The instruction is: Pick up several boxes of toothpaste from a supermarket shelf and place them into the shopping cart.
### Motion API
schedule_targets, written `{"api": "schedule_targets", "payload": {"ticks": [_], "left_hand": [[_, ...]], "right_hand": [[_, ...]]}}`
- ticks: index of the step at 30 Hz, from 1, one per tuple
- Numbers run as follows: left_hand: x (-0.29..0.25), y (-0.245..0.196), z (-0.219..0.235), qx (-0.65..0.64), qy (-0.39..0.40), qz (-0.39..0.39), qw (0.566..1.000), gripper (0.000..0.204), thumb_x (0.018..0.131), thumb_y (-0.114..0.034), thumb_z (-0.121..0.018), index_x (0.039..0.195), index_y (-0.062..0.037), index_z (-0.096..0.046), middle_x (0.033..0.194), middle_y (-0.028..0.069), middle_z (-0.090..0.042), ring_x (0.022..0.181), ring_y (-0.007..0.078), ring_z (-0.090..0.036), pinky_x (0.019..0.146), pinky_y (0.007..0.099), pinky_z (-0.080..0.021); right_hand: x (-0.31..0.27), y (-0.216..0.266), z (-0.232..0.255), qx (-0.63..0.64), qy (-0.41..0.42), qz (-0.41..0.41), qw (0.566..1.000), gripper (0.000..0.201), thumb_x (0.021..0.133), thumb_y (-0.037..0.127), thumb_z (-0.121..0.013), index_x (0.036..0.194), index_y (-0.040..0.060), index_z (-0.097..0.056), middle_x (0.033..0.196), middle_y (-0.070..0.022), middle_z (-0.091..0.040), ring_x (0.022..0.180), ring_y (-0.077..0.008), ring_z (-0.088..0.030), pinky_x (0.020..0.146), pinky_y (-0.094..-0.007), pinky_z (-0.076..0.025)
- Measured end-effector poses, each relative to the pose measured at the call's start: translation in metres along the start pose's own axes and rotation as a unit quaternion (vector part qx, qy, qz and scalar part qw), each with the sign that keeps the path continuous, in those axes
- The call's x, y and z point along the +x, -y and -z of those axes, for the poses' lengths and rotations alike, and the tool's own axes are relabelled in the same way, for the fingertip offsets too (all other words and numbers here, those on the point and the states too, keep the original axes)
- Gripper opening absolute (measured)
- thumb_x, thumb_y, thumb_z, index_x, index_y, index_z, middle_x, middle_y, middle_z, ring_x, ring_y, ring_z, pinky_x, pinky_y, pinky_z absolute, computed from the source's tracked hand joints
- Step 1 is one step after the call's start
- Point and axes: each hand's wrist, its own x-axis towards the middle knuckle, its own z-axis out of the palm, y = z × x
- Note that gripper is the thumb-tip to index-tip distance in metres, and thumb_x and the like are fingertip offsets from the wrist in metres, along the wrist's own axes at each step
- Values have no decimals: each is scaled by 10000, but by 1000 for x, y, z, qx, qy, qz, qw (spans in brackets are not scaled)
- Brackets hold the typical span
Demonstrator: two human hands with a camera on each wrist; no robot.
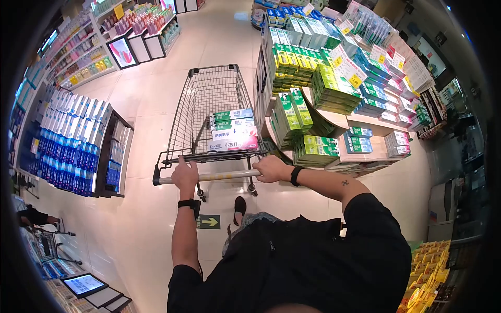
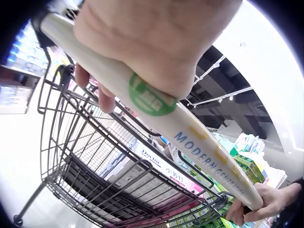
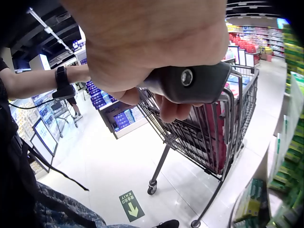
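A wire shopping cart (image 1: 201,104) stands in front of the person, with several boxed packs (image 1: 232,130) stacked at its right side. The left hand (image 1: 185,175) lies on the left part of the pale handle bar (image 1: 224,176); in the left wrist view the palm of that hand (image 2: 152,42) rests on the bar (image 2: 190,137) and its fingers hang over the far side. At the bar's right end the right hand (image 1: 271,169) grips; in the right wrist view this hand (image 3: 152,47) curls round the dark end piece (image 3: 190,80).
Close on the right is a display (image 1: 339,109) stacked with green, yellow and blue boxes. A shelf of blue and white boxes (image 1: 73,141) stands at the left. Pale floor (image 1: 209,41) runs ahead between the displays. A green floor sign (image 1: 209,221) lies below the cart handle.
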Motion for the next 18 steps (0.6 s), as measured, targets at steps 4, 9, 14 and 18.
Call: {"api": "schedule_targets", "payload": {"ticks": [4,9,14,18], "left_hand": [[59,-11,4,27,6,-29,999,648,1009,-434,-590,1513,-28,-608,941,238,-798,903,438,-781,858,562,-598],[109,-5,3,40,13,-30,999,570,999,-402,-571,1459,-79,-666,961,229,-806,953,421,-784,881,553,-600],[169,15,-2,34,-5,-50,998,442,992,-367,-604,1288,-84,-771,956,180,-819,931,396,-786,867,545,-599],[214,10,-20,20,17,-130,991,361,1002,-346,-641,1222,-94,-776,868,113,-819,833,361,-787,826,516,-596]], "right_hand": [[36,-15,18,34,-17,-27,999,345,836,344,-709,990,37,-723,810,-217,-740,836,-432,-748,765,-573,-581],[68,-19,30,66,0,-55,996,362,845,381,-693,961,42,-739,850,-212,-756,857,-442,-749,775,-573,-585],[109,-13,35,114,-38,-36,992,363,865,401,-680,923,48,-741,810,-210,-741,826,-441,-740,756,-576,-581],[151,-18,54,142,-17,-35,989,377,870,398,-670,979,42,-730,833,-234,-736,839,-477,-724,781,-600,-576]]}}
